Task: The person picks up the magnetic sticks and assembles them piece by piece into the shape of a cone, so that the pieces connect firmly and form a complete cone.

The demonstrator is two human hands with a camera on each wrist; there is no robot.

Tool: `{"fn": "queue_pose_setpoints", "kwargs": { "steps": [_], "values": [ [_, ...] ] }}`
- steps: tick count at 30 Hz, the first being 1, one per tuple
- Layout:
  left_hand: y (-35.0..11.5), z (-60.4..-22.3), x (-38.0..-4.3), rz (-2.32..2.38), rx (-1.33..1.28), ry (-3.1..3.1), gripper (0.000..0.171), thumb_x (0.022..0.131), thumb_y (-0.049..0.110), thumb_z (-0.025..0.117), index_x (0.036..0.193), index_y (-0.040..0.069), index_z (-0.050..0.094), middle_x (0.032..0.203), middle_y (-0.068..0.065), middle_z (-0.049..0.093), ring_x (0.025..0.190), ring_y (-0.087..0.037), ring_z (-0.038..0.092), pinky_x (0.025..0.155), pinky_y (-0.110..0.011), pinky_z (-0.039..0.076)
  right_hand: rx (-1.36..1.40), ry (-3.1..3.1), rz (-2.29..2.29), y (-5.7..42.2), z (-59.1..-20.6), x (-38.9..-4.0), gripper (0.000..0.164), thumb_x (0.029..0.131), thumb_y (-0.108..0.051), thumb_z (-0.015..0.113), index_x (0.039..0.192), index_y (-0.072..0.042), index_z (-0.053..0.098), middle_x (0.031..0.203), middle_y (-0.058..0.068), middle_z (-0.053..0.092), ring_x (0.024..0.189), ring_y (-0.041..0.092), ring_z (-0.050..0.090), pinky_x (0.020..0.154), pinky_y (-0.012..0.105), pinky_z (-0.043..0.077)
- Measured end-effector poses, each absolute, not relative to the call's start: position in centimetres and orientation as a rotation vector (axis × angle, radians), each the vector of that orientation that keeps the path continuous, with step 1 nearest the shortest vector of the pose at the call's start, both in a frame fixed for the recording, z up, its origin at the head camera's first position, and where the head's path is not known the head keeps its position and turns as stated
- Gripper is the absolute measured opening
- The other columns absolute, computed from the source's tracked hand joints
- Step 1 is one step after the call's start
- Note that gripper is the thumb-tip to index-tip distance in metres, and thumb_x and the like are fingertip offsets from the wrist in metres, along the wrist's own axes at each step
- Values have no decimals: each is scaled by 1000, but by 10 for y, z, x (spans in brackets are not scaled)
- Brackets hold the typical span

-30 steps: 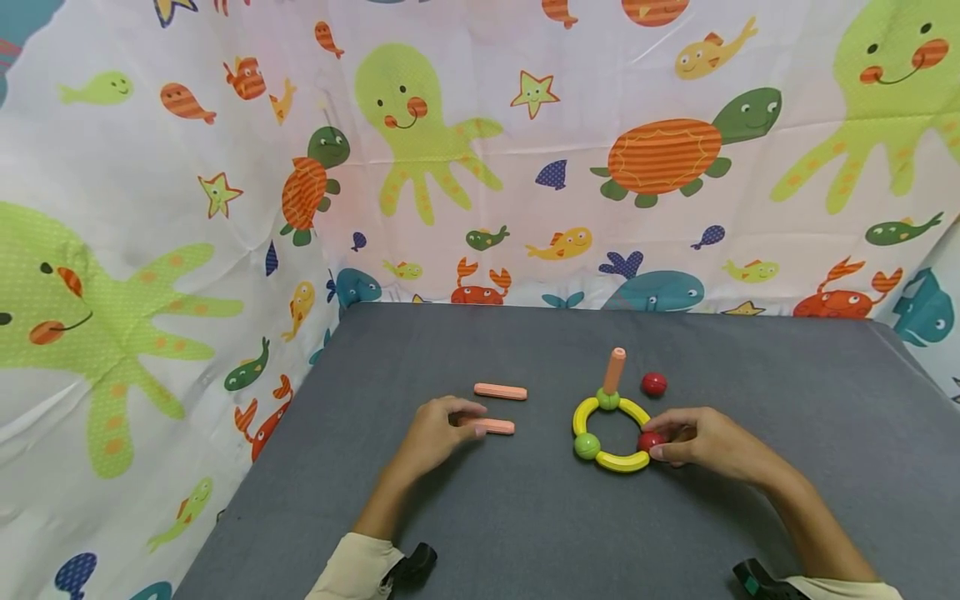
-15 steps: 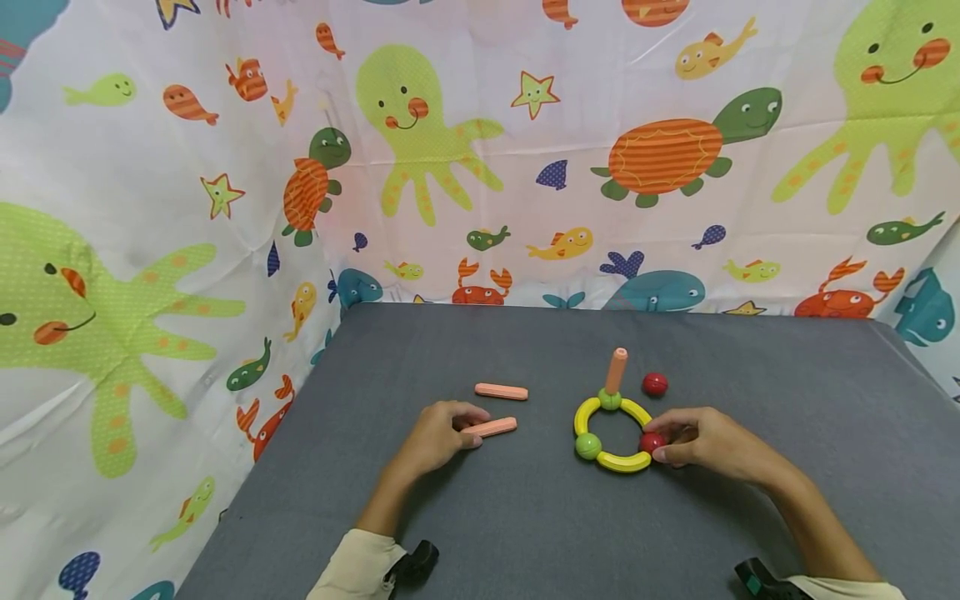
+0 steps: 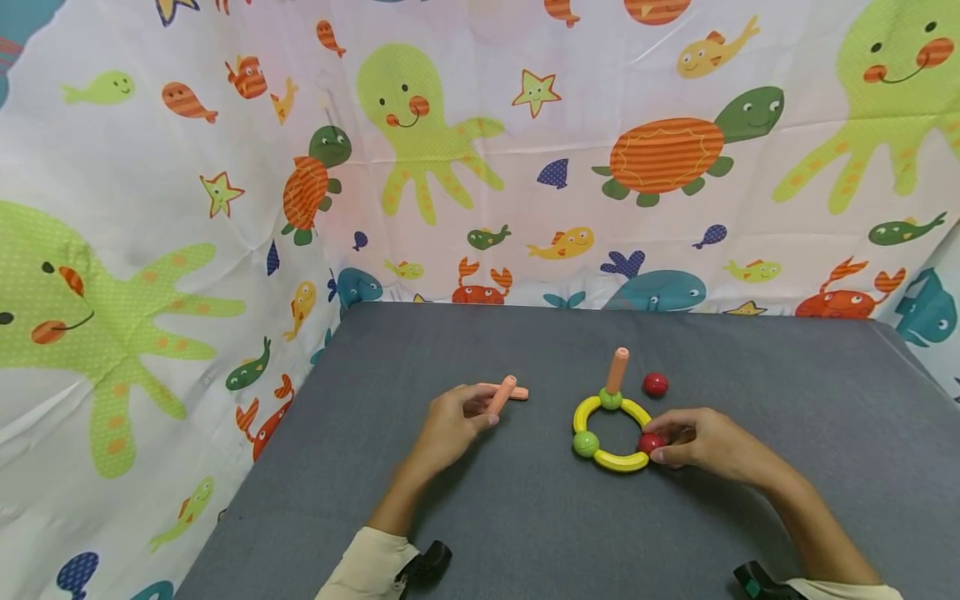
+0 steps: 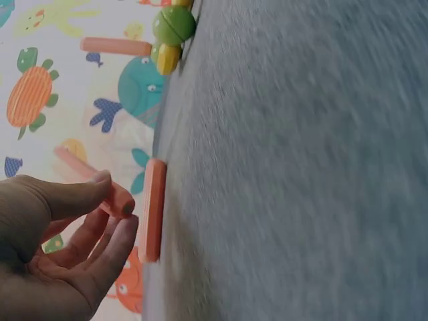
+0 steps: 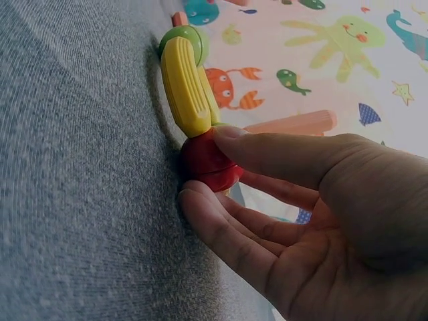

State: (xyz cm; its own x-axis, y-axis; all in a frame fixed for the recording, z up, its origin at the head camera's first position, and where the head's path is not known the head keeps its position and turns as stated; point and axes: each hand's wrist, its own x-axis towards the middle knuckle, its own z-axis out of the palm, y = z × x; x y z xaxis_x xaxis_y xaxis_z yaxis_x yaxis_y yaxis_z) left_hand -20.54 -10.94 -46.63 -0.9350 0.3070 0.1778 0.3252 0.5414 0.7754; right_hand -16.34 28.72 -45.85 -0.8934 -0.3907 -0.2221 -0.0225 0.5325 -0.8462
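My left hand (image 3: 448, 429) pinches an orange stick (image 3: 502, 395) between thumb and fingers, tilted up off the table. Behind it a second orange stick (image 3: 521, 392) lies flat; the left wrist view shows this lying stick (image 4: 154, 210) just past my fingertips. With my right hand (image 3: 701, 439) I grip a red ball (image 3: 650, 442) at the right of a ring. Curved yellow pieces (image 3: 621, 462) make up the ring, joined by that ball, a green ball (image 3: 586, 444) and another green ball (image 3: 610, 399) at the back. From the back one an orange stick (image 3: 617, 372) stands upright.
A loose red ball (image 3: 656, 384) sits behind the ring, to the right of the upright stick. Grey cloth covers the table (image 3: 540, 517). A curtain (image 3: 480, 150) printed with sea animals hangs along the back and left edges.
The left hand has lifted the nearer orange stick from the table and turned it from lying level to pointing up, moving slightly away and right. The right hand stays at the ring's red ball.
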Motion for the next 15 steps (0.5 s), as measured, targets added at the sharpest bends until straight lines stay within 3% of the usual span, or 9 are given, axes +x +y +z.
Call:
{"fn": "queue_pose_setpoints", "kwargs": {
  "steps": [7,15],
  "values": [
    [-89,-464,-206,-1479,-594,-2657,33,93,8,82,125,11,76,114,-4,76,103,-20,73,92,-40,59,-341,2371,-1291,284,-455,-161,44,96,-19,79,132,3,69,113,11,73,94,25,69,77,30,60],
    [-66,-464,-206,-1518,-631,-2656,35,91,7,84,125,7,76,111,-5,78,103,-19,75,93,-37,60,-384,2386,-1283,277,-454,-161,41,94,-20,81,128,1,72,100,9,73,85,24,70,73,31,61]
  ]
}}
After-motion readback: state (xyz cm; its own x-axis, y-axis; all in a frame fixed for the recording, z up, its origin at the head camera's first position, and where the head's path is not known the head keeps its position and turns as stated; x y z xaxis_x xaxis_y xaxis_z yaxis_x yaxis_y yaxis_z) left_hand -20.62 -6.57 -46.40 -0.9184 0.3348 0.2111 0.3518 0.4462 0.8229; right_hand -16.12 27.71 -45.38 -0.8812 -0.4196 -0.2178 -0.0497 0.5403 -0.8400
